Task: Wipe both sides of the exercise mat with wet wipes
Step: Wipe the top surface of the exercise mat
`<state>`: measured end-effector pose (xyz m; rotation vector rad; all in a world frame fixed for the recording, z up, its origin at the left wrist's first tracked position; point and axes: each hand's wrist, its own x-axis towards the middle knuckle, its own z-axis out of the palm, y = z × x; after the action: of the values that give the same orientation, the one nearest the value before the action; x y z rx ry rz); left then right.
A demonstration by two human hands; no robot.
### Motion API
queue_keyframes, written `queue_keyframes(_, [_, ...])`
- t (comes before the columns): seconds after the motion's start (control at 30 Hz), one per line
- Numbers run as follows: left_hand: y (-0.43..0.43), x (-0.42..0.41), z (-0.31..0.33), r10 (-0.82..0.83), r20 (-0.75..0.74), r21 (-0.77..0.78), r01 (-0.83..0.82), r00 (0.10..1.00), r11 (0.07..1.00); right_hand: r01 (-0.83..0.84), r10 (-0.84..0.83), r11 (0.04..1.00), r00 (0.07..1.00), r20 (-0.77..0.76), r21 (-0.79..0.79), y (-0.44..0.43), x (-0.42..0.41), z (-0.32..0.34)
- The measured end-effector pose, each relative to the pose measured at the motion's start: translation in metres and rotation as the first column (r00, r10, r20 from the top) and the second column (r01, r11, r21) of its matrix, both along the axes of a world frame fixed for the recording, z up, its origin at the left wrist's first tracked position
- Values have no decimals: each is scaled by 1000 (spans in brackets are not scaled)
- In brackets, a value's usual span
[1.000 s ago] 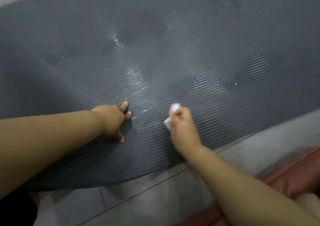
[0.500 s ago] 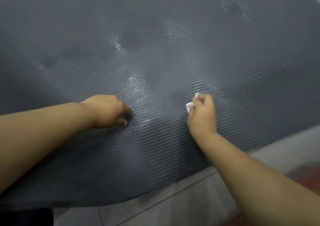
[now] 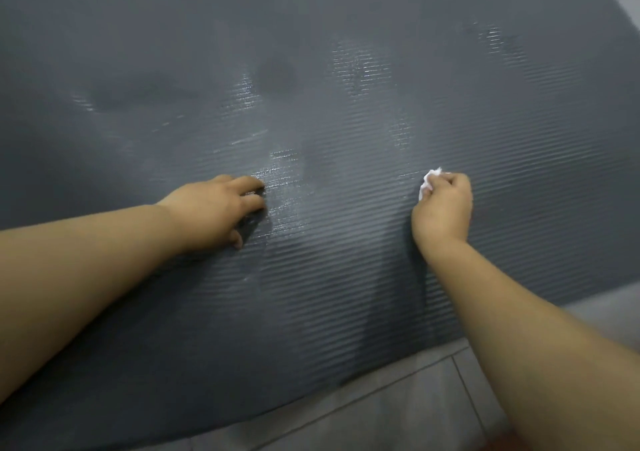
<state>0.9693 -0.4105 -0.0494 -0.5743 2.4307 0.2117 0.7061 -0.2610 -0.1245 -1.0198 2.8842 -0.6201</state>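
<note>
While the right hand (image 3: 445, 208) clenches a small crumpled white wet wipe (image 3: 429, 182) in its grip, the head view shows it pressed to the dark grey ribbed foam exercise mat (image 3: 346, 277). The mat lies spread on the pale grey tiled floor (image 3: 398, 398) and fills most of the frame. The left hand (image 3: 214, 208) holds nothing. Its grip is released, with the fingers loosely bent and resting on the mat well apart from the right hand. It seems to be bracing the mat, though blur makes it hard to tell how much weight it bears. Shiny damp streaks (image 3: 284, 170) lie between and beyond the hands, so this upper side is probably only partly wiped. To do the stroke well, run the wipe along the ribs so it reaches the grooves, and overlap each pass with the wet patch beside it. Press the left hand down firmly so the mat does not ruck. Opening out the bunched wipe would likely cover more per pass.
</note>
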Motion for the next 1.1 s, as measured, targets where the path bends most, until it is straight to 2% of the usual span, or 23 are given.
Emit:
queue_keyframes(0.03, [0,-1,0,12,-14,-3,-12,1000,1000,13,-13,999,1000,6,-31,-5,16,0])
queue_keyframes(0.1, [-1,-2,0,57,-23,-17,-57,998,998,-220,231,960,972,41,-175,-15,64,-8])
queue_keyframes(0.13, [-1,-2,0,89,-20,-32,-89,996,995,-425,452,869,890,57,-252,-19,92,-9])
queue_keyframes(0.2, [-2,0,0,169,-4,-63,-168,986,984,-769,807,591,573,145,-244,-11,141,1])
queue_keyframes(0.23, [-3,1,0,213,3,-70,-213,977,975,-891,903,430,424,75,-143,-5,146,5])
queue_keyframes(0.27, [-4,3,0,253,8,-69,-252,968,965,-938,943,334,331,44,-99,-5,138,8])
queue_keyframes(0.3, [-5,5,0,280,14,-64,-279,960,958,-941,942,331,325,80,-72,-8,121,13])
queue_keyframes(0.33, [-5,7,0,296,24,-59,-294,955,954,-915,913,399,391,114,-62,-14,97,14])
queue_keyframes(0.37, [-6,8,-1,306,35,-56,-304,951,951,-838,842,536,521,140,-104,-19,69,15])
queue_keyframes(0.43, [-6,10,-4,333,57,-53,-330,941,942,-478,495,867,859,129,-142,-28,15,17])
queue_keyframes(0.47, [-6,11,-5,350,63,-48,-348,935,936,-299,310,948,946,96,-113,-28,-4,11])
queue_keyframes(0.53, [-6,11,-6,373,59,-30,-372,926,928,-95,101,992,992,81,-81,-32,-9,-1])
queue_keyframes(0.6, [-7,10,-5,392,39,-12,-392,919,920,-95,117,979,987,114,-182,-47,23,-9])
queue_keyframes(0.63, [-7,10,-4,404,30,-4,-404,914,915,-175,212,947,970,116,-268,-52,47,-7])
queue_keyframes(0.67, [-7,9,-3,415,20,2,-415,910,910,-338,381,881,922,74,-332,-55,73,-8])
queue_keyframes(0.7, [-7,9,-1,426,12,8,-426,905,905,-535,574,775,818,22,-336,-53,104,-5])
queue_keyframes(0.77, [-7,9,2,441,1,8,-441,897,897,-812,854,493,520,-3,-313,-41,144,1])
queue_keyframes(0.83, [-11,10,7,444,-16,3,-444,896,896,-917,945,316,326,1,-244,-42,128,-3])
queue_keyframes(0.87, [-15,13,9,450,-37,5,-450,892,893,-932,951,299,309,-18,-206,-49,108,-4])
queue_keyframes(0.9, [-19,16,11,463,-63,10,-463,884,886,-921,930,350,363,-49,-170,-58,84,-5])
queue_keyframes(0.97, [-26,24,11,499,-103,13,-500,861,866,-784,779,606,619,-100,-133,-75,33,-3])
queue_keyframes(1.03, [-29,28,9,531,-68,-1,-533,844,846,-462,463,874,886,-30,-149,-80,-1,3])
queue_keyframes(1.1, [-29,28,4,524,-11,-31,-524,852,851,-156,169,977,982,82,-143,-85,-1,2])
